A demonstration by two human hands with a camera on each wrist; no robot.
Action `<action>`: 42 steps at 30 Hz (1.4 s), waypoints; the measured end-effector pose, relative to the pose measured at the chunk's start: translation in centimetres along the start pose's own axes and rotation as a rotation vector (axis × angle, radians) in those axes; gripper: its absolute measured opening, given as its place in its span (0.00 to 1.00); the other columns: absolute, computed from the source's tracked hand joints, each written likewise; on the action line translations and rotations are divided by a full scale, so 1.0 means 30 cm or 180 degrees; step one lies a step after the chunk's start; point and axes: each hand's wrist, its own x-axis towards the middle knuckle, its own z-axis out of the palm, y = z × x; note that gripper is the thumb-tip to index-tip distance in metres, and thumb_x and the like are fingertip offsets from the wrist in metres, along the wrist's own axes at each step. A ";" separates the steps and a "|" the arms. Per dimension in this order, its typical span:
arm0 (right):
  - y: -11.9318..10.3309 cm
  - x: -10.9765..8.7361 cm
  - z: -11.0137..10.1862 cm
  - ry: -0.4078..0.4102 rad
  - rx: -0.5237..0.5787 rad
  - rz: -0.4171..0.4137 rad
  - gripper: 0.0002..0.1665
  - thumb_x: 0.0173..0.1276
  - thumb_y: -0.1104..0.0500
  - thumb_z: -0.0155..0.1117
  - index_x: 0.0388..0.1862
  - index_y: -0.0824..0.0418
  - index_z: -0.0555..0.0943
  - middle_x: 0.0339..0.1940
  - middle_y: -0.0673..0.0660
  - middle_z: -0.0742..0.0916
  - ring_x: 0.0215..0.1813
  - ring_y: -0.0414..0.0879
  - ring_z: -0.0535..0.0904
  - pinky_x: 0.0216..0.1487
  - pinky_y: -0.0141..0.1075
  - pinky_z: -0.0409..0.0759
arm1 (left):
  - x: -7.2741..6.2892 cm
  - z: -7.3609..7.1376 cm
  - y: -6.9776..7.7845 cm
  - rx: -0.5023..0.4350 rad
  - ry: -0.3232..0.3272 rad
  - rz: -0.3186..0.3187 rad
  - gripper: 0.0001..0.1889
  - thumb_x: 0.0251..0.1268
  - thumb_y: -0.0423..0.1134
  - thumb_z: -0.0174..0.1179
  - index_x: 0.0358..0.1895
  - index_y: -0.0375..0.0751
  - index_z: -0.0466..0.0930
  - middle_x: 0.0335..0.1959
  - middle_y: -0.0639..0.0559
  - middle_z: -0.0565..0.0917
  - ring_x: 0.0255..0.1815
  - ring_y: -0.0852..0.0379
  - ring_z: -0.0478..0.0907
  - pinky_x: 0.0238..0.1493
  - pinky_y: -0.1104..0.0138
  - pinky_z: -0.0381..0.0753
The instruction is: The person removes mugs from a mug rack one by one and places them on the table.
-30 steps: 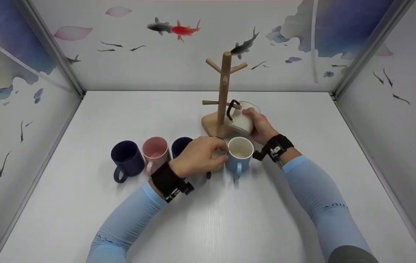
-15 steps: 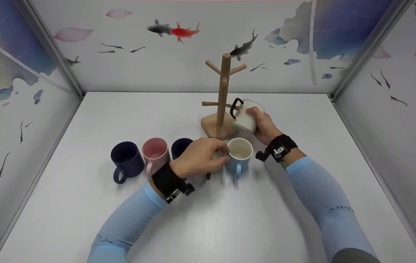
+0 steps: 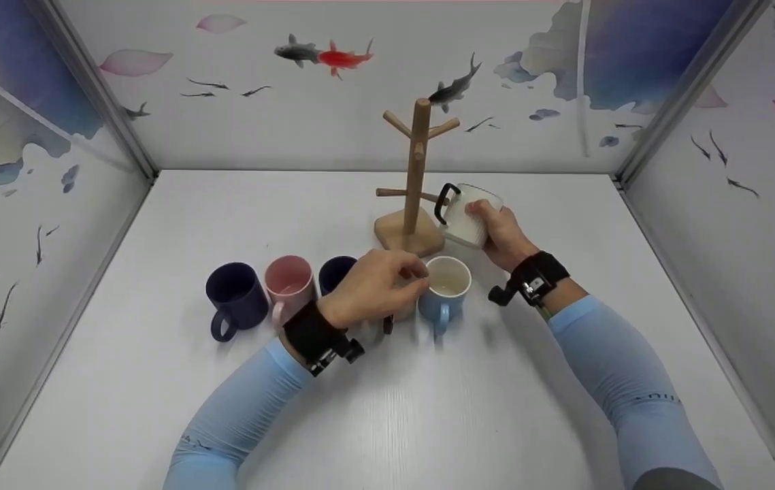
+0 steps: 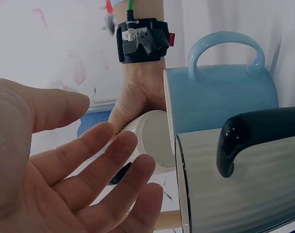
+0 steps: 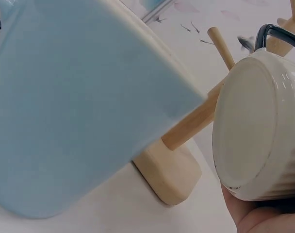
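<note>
My right hand (image 3: 506,235) grips a white ribbed mug (image 3: 472,221) by its body, just right of the wooden mug rack (image 3: 418,163). The mug is tilted and raised, its black handle facing a lower peg; its pale bottom shows in the right wrist view. My left hand (image 3: 377,289) hovers over the row of mugs with loosely bent fingers and holds nothing. In the left wrist view a second ribbed mug (image 4: 235,189) with a black handle stands beside those fingers, mostly covered by the hand in the head view. A light blue mug (image 3: 443,303) adjoins it.
Farther left in the row stand a navy mug (image 3: 237,299), a pink mug (image 3: 290,282) and another navy mug (image 3: 336,271), partly behind my left hand. The rack's square base (image 3: 390,235) sits behind the row. Printed panels enclose the white table (image 3: 387,422).
My right hand has drawn the white mug a little to the right, so its handle has moved away from the rack's post toward the lower peg's tip. The left hand has barely shifted.
</note>
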 end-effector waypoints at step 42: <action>-0.067 -0.134 0.014 -0.1165 -0.0548 -0.1185 0.42 0.54 0.70 0.71 0.70 0.52 0.77 0.59 0.49 0.90 0.57 0.44 0.83 0.61 0.39 0.85 | 0.135 -0.003 0.097 -0.2337 0.0338 -0.0760 0.18 0.92 0.41 0.54 0.54 0.30 0.89 0.39 0.50 0.92 0.22 0.64 0.84 0.33 0.69 0.89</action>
